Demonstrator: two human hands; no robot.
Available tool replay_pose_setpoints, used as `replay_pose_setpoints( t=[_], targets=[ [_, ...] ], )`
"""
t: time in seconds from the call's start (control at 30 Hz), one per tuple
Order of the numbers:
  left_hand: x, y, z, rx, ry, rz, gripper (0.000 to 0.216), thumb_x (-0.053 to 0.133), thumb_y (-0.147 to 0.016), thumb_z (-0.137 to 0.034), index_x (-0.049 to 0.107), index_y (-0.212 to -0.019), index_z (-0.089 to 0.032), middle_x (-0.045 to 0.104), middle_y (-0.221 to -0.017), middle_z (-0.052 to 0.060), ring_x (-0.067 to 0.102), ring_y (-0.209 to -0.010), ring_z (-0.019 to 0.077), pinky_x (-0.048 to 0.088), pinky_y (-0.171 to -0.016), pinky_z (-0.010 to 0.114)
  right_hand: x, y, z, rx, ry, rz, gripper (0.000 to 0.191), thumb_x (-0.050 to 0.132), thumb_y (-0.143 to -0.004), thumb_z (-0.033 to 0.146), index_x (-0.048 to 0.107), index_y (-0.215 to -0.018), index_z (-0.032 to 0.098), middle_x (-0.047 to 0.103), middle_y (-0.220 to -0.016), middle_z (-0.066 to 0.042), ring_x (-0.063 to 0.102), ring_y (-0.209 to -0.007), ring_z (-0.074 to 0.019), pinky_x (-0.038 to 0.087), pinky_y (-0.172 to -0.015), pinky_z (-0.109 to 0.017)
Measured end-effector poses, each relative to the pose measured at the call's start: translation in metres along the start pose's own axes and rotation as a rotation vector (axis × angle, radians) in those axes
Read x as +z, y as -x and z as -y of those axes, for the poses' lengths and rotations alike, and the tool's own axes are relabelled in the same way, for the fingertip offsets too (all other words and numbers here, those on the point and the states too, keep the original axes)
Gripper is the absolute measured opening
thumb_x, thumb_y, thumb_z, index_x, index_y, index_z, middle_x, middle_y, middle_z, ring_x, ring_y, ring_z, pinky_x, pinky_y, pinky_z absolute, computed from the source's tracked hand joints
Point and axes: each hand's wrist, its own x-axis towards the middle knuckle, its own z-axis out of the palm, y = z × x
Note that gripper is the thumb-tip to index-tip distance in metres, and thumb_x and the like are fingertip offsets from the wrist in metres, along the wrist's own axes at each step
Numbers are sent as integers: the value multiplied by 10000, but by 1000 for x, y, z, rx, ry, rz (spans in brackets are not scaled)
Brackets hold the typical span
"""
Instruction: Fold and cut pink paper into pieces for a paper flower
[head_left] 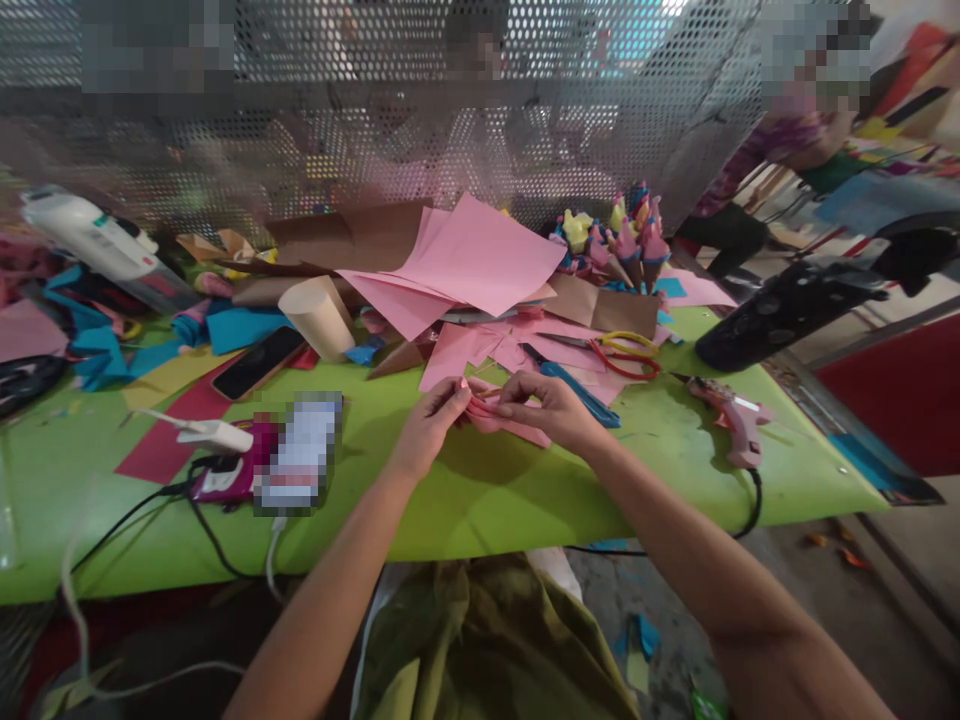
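Between my two hands, just above the green table [480, 510], is a piece of pink paper [525, 428], partly rolled or folded. My left hand [437, 420] pinches its left end, and my right hand [546, 408] grips it from the right with bent fingers. A thin brownish strip shows near the fingertips; I cannot make out what it is. Pink paper scraps [480, 350] lie just beyond my hands. Close to my right hand are a blue-handled tool [577, 392] and scissors [628, 352] with red and yellow handles.
Pink sheets [480, 255] are piled at the back, near paper flowers [622, 235]. A glue gun [739, 420] and dark bottle [787, 310] stand right. Left are a cardboard tube [319, 318], phones [259, 363], a power strip [238, 465] and cables. A person sits at far right.
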Motion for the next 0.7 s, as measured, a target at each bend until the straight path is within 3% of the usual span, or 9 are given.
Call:
replay_pose_setpoints(
  t=[0.17,0.33,0.5,0.6,0.7],
  targets=[
    [0,-1,1,1,10,-58,343,621,-875,-534,711,-969,-217,693,-911,19,592,-829,158,448,-724,254,-1,0,3,-163,38,-121,231,715,-854,460,730,-887,232,685,-916,-46,624,-871,-179,497,-767,-321],
    [1,-1,-2,5,-23,-81,332,629,-870,-526,703,-968,-217,688,-924,22,596,-829,161,456,-735,261,0,2,1,-202,139,-77,196,713,-867,436,755,-908,249,658,-962,-53,631,-951,-193,510,-891,-368],
    [2,0,-4,26,-1,-72,288,643,-868,-489,704,-955,-222,707,-970,25,629,-960,188,474,-860,287,2,1,-4,-191,208,-5,208,677,-896,430,749,-895,235,649,-962,-60,633,-935,-193,512,-875,-371],
    [3,0,-4,34,-10,-61,292,646,-863,-493,706,-951,-221,717,-986,34,637,-970,199,483,-874,303,2,-1,-6,-181,176,-22,240,727,-848,451,708,-801,217,651,-913,-47,633,-875,-185,521,-818,-351],
    [3,0,-4,33,-30,-69,301,641,-865,-500,703,-954,-220,718,-996,34,636,-971,200,485,-856,299,1,-1,-5,-179,158,-77,251,767,-809,454,697,-830,214,648,-887,-36,619,-831,-175,519,-766,-331]
  ],
)
